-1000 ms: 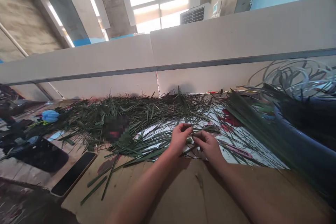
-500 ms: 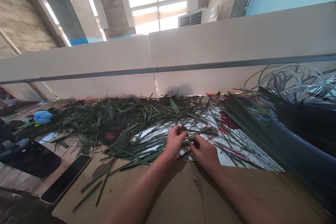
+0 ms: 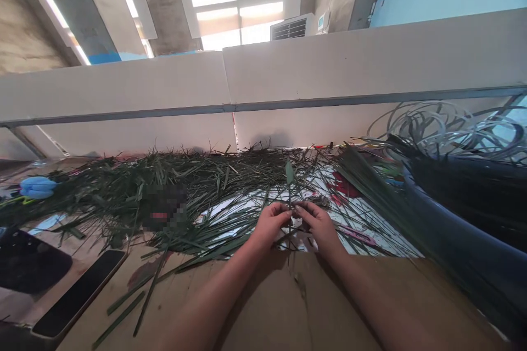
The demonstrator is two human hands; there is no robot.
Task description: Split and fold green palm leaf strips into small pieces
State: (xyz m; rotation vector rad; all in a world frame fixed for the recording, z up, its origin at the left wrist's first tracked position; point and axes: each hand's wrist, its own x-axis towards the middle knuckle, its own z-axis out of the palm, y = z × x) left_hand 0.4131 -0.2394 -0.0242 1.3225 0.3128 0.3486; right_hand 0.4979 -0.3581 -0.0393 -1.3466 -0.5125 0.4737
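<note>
Cardboard (image 3: 267, 312), brown and flat, is spread out nearest of all. By its left edge, a flat black phone (image 3: 80, 293) is laid down, and loose dark green leaf strips (image 3: 119, 321) are scattered beside it. Just past the cardboard's far edge, a thin green stem with a pointed leaf (image 3: 290, 173) is held between two hands, its leaf poked out past the fingertips. It is pinched by the left hand (image 3: 269, 226), with thumb and fingers curled and closed. It is pinched the same way by the right hand (image 3: 320, 225), just beside. On the right, a long pink tool (image 3: 359, 235) is seen on a white sheet (image 3: 222, 208). A big pile of dark green leaves (image 3: 197, 175) is backed by a smooth white panel (image 3: 329, 66).
</note>
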